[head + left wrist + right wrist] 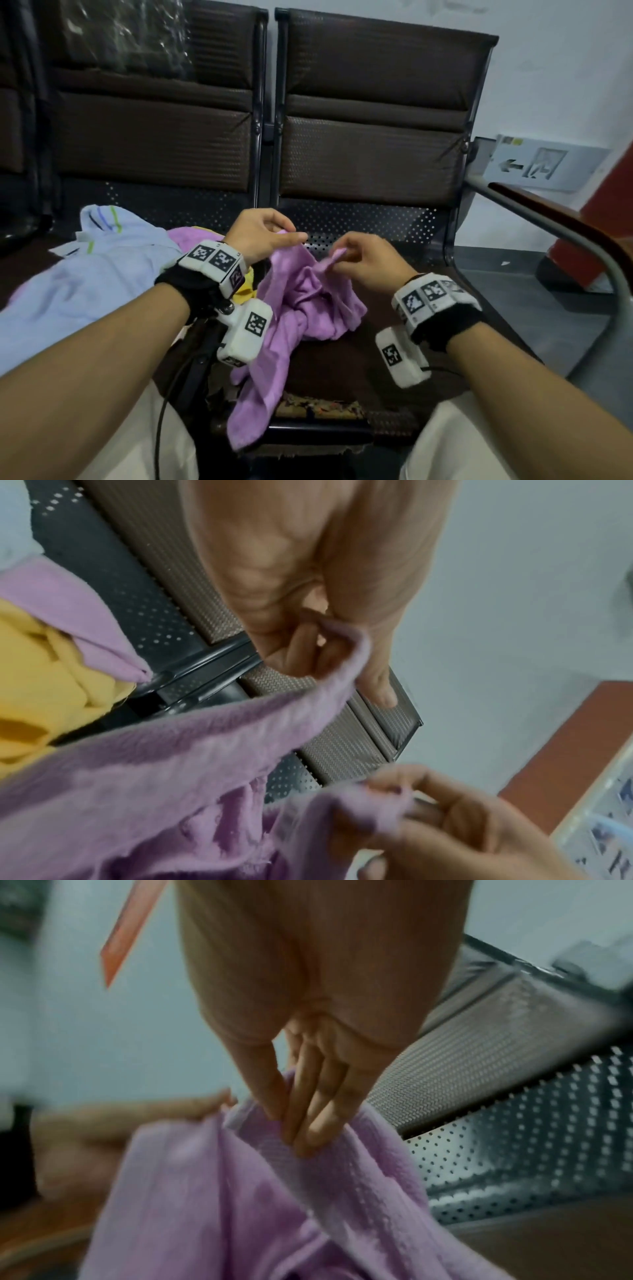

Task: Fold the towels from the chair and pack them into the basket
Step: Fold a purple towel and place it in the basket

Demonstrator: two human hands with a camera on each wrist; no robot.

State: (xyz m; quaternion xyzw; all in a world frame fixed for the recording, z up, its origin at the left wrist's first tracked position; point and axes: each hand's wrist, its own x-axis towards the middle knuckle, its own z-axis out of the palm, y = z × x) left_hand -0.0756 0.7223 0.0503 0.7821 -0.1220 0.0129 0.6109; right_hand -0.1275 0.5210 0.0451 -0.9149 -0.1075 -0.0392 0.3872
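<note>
A crumpled purple towel [301,298] lies on the brown chair seat [359,370] and trails over its front edge. My left hand [263,233] pinches the towel's top edge, lifted a little above the seat. Just to the right, my right hand [363,257] pinches another part of the same edge. The left wrist view shows my left fingers [308,645] curled round the purple cloth [171,750], with the right hand [438,821] below. The right wrist view shows thumb and fingers [308,1118] clamped on the towel [240,1191]. No basket is in view.
On the left seat lie a pale blue towel [89,270], another purple one [186,236] and a yellow cloth [44,669]. Dark padded chair backs [370,113] stand behind. A metal armrest [565,233] curves at the right, with grey floor beyond.
</note>
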